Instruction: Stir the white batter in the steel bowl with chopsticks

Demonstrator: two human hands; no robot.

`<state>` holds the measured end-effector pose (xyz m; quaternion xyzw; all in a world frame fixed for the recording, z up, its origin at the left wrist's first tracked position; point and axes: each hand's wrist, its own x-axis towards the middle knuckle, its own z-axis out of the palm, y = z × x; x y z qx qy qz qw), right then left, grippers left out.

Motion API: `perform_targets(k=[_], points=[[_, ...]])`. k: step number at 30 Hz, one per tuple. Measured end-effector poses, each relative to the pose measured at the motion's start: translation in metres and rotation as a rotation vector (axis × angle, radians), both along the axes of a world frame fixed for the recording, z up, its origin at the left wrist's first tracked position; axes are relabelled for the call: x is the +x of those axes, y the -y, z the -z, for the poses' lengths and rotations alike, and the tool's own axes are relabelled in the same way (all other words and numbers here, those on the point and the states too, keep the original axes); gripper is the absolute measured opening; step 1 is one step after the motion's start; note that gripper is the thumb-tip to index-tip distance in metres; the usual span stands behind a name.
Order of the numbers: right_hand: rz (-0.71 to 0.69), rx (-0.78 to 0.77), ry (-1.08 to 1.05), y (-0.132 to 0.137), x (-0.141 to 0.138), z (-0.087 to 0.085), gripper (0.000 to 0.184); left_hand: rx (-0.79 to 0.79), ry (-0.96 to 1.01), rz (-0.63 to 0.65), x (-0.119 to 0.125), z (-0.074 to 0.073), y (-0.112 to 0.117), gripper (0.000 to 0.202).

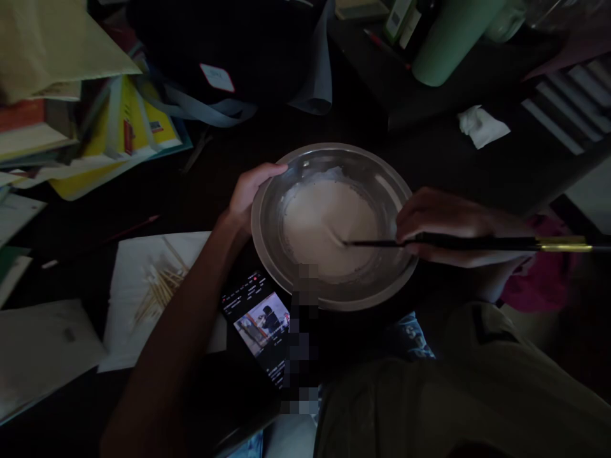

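Observation:
A round steel bowl (382, 191) stands in the middle of a dark table and holds a pale, thick batter (329, 226). My left hand (248, 191) grips the bowl's left rim, thumb over the edge. My right hand (446, 222) is closed around a long dark stick-like tool (477, 242) with a gold band near its far end; the tool lies nearly level and its tip dips into the batter near the bowl's centre.
A lit phone (260, 321) lies just in front of the bowl. White paper with several thin sticks (160, 289) lies to the left. Stacked books (95, 121), a dark bag (248, 57), a green bottle (449, 41) and a crumpled tissue (482, 126) crowd the back.

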<state>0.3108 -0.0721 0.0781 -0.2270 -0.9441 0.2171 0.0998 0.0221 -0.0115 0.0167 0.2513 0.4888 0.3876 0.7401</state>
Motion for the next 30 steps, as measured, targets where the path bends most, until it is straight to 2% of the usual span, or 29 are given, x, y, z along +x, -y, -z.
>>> perform_targets(k=[2, 3, 5, 7, 9, 11, 12, 15, 17, 20, 23, 25, 27, 29, 30], points=[[-0.116, -0.064, -0.039, 0.002, -0.008, 0.003, 0.014, 0.017, 0.009, 0.01, 0.0, 0.001, -0.001, 0.025], [-0.126, -0.058, -0.059, 0.003, -0.014, 0.007, 0.014, 0.022, 0.007, 0.012, 0.0, 0.001, -0.001, 0.026], [-0.032, 0.02, -0.08, 0.007, -0.024, 0.015, 0.015, 0.019, -0.008, 0.007, 0.0, 0.002, -0.002, 0.027], [0.137, 0.134, -0.054, 0.008, -0.026, 0.02, 0.016, 0.017, -0.025, -0.006, 0.0, 0.002, -0.002, 0.026], [0.284, 0.215, -0.021, 0.006, -0.017, 0.018, 0.014, 0.014, -0.042, -0.012, 0.0, 0.002, -0.001, 0.027], [0.324, 0.19, 0.0, 0.003, -0.005, 0.011, 0.011, 0.012, -0.046, -0.002, -0.001, 0.003, -0.001, 0.028], [0.273, 0.132, -0.001, 0.001, 0.001, 0.007, 0.011, 0.009, -0.047, 0.01, -0.001, 0.003, -0.001, 0.029], [0.002, -0.061, -0.028, 0.0, 0.001, 0.002, 0.013, 0.016, -0.046, 0.032, -0.002, 0.004, -0.001, 0.029], [-0.048, -0.06, -0.044, 0.002, -0.009, 0.007, 0.013, 0.019, -0.048, 0.035, -0.002, 0.004, -0.001, 0.031], [0.163, 0.063, 0.007, 0.006, -0.023, 0.015, 0.016, 0.016, -0.044, 0.029, -0.002, 0.003, -0.001, 0.031], [0.348, 0.151, 0.047, 0.005, -0.017, 0.014, 0.016, 0.011, -0.025, 0.025, -0.001, 0.002, 0.0, 0.027], [0.295, 0.115, 0.045, 0.002, -0.007, 0.009, 0.013, 0.008, -0.008, 0.025, -0.001, 0.002, 0.0, 0.025], [0.107, 0.023, 0.007, -0.001, -0.001, 0.006, 0.012, 0.013, 0.009, 0.022, -0.001, 0.002, 0.0, 0.023], [-0.029, -0.035, -0.047, 0.0, -0.005, 0.008, 0.014, 0.025, 0.014, 0.02, -0.001, 0.003, -0.001, 0.021], [-0.037, -0.033, -0.062, 0.001, -0.009, 0.011, 0.015, 0.046, 0.011, 0.017, -0.001, 0.003, -0.001, 0.021]])
